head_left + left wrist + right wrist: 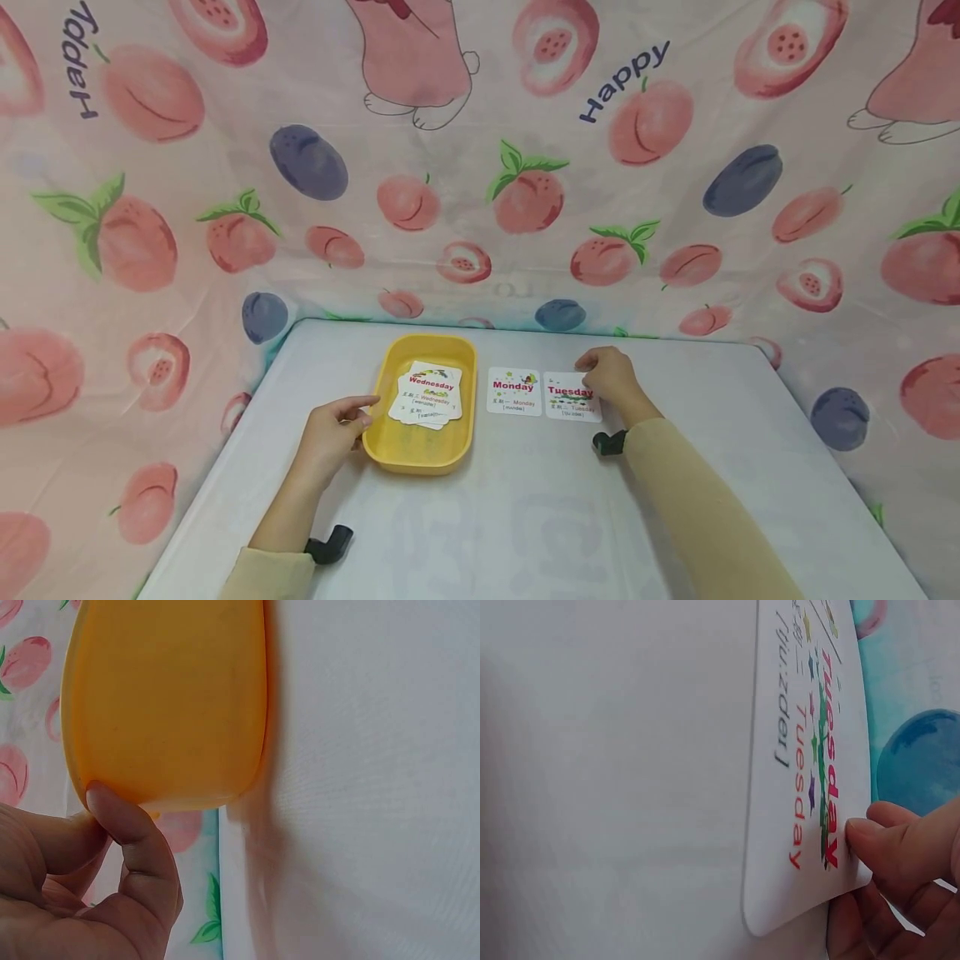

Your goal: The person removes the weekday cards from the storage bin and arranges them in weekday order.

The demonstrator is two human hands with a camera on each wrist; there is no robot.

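Note:
A yellow tray [420, 463] stands on the white table with a loose stack of day cards in it, a Wednesday card [431, 387] on top. My left hand [330, 433] pinches the tray's left rim, its thumb and fingertip on the edge in the left wrist view. To the right of the tray lies a Monday card [513, 400]. Beside that is a Tuesday card [795, 825], its right edge pinched by my right hand [609, 379]. In the right wrist view the thumb lies on the card's printed face, other fingers at its edge and partly hidden.
The white table [525, 508] ends at a back edge just behind the cards. A fruit-patterned cloth [465, 208] hangs behind it and along both sides. Black wrist mounts [330, 546] sit at both sleeve cuffs.

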